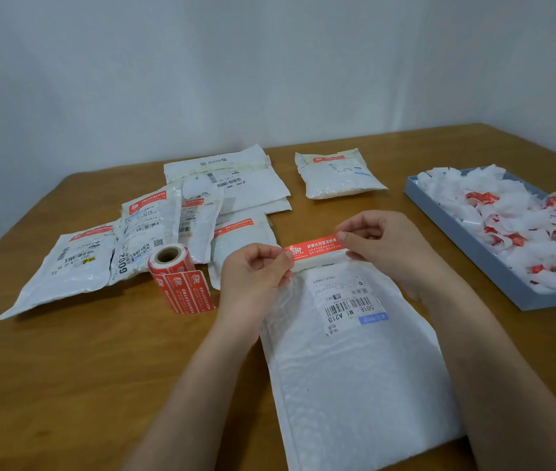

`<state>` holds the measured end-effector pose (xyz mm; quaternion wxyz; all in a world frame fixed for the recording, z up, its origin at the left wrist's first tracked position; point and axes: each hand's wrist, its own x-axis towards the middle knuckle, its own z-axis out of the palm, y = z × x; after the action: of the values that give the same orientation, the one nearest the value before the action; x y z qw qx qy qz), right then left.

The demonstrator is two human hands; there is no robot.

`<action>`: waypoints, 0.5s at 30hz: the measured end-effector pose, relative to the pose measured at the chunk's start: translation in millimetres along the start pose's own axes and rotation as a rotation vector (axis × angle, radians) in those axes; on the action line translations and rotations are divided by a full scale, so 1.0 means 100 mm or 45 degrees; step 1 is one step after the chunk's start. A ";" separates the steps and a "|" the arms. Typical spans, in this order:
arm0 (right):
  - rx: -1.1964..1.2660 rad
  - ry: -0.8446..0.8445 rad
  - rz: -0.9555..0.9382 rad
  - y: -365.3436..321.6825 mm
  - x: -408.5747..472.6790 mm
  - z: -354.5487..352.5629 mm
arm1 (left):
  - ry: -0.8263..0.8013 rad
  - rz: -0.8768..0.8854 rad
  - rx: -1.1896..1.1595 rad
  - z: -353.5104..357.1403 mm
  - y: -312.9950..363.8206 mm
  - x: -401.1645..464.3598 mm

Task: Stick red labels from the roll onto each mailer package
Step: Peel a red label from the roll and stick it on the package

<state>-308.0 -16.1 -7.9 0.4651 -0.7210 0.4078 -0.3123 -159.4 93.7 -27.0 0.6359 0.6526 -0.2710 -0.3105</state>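
Note:
A white bubble mailer with a shipping slip lies in front of me on the wooden table. I hold a red label stretched just above its far edge. My left hand pinches the label's left end and my right hand pinches its right end. The roll of red labels stands to the left of my left hand, with a strip of labels trailing toward me.
A pile of white mailers, several bearing red labels, lies at the back left. One labelled mailer sits apart at the back. A grey tray at the right holds crumpled backing paper scraps.

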 end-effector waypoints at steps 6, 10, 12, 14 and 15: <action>-0.051 0.029 0.084 0.04 0.01 0.06 | 0.052 -0.005 0.204 0.05 -0.08 0.04; -0.144 0.014 0.144 0.10 0.03 0.11 | 0.059 -0.068 0.292 0.07 -0.11 0.06; -0.194 0.010 0.160 0.12 0.04 0.13 | 0.067 -0.078 0.322 0.07 -0.12 0.06; -0.250 0.014 0.157 0.12 0.04 0.15 | 0.072 -0.083 0.356 0.08 -0.12 0.07; -0.275 0.017 0.148 0.12 0.04 0.15 | 0.075 -0.088 0.373 0.08 -0.12 0.07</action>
<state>-297.3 -16.0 -24.3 0.3996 -0.7399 0.4832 -0.2438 -161.3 83.6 -39.3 0.5305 0.7560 -0.2721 -0.2702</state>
